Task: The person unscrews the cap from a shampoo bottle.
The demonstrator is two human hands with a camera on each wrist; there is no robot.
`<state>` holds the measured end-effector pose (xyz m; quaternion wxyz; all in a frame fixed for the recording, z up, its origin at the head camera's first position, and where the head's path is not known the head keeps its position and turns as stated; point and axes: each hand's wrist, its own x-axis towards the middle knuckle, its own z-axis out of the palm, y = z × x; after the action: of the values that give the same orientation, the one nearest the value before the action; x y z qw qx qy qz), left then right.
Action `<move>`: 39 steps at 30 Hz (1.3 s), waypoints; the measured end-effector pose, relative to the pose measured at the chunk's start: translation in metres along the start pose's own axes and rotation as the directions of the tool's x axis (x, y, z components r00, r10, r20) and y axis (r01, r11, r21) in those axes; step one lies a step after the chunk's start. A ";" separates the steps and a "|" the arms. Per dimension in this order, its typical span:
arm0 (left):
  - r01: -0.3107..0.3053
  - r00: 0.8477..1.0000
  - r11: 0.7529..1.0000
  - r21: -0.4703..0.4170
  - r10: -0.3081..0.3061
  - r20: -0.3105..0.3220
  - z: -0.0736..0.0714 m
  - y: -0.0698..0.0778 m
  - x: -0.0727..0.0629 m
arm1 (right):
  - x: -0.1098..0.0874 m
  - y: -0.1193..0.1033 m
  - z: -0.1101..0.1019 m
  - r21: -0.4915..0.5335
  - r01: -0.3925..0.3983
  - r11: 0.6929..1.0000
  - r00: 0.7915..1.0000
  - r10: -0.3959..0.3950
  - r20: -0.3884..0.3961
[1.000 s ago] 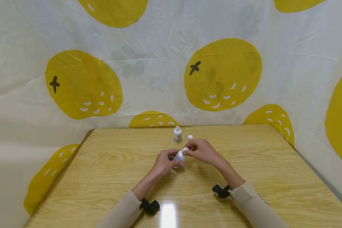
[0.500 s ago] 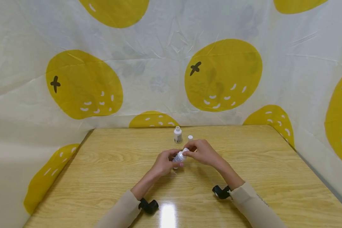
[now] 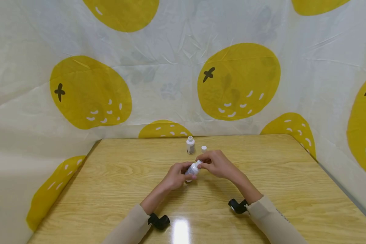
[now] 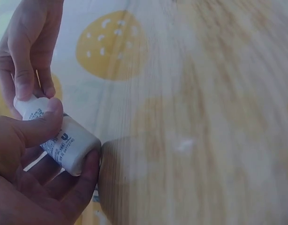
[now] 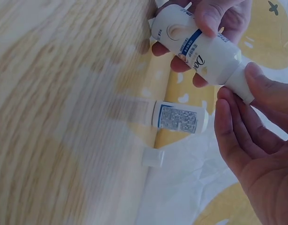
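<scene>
My left hand (image 3: 174, 175) grips a small white lotion-type bottle (image 5: 200, 47) with a blue-banded "Dove"-like label. The bottle tilts, its neck toward the right hand, thumb on one side and fingers around the other. At its top, my right hand (image 3: 218, 164) pinches the white cap (image 5: 238, 84) between thumb and fingers. The left wrist view shows the bottle's base near the left fingers, with small print on its side. Behind the hands a second white bottle (image 3: 190, 146) stands upright, its narrow neck uncapped. A loose white cap (image 3: 204, 148) sits on the table to its right.
The wood-grain table (image 3: 125, 169) extends to both sides of the hands. A white cloth (image 3: 164, 81) printed with yellow fruit hangs behind it and along the sides. Black wrist cameras (image 3: 159, 221) sit at both sleeves.
Both hands stay in nearly the same place on the bottle and its cap. The right fingertips shift slightly at the cap, and the head view has moved a little.
</scene>
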<state>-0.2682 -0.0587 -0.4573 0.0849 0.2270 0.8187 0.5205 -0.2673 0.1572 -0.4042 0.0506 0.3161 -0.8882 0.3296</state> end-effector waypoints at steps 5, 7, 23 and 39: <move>0.002 1.000 1.000 -0.012 -0.002 0.010 0.000 0.001 -0.001 | 0.000 0.000 0.000 0.018 -0.001 1.000 1.000 0.001 0.005; 0.003 1.000 1.000 -0.015 -0.003 0.008 0.000 0.001 -0.001 | 0.000 -0.001 -0.001 0.033 -0.017 0.999 1.000 0.017 0.012; -0.001 1.000 1.000 -0.017 0.001 -0.014 0.001 -0.003 -0.002 | -0.001 -0.001 -0.003 0.034 -0.150 0.988 0.988 0.151 -0.013; -0.005 1.000 1.000 -0.028 0.004 -0.015 0.000 -0.001 -0.002 | -0.001 -0.001 -0.008 -0.008 -0.042 0.999 0.999 0.042 0.032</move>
<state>-0.2665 -0.0604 -0.4579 0.0807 0.2236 0.8114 0.5340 -0.2671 0.1622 -0.3982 0.0307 0.3025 -0.8965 0.3222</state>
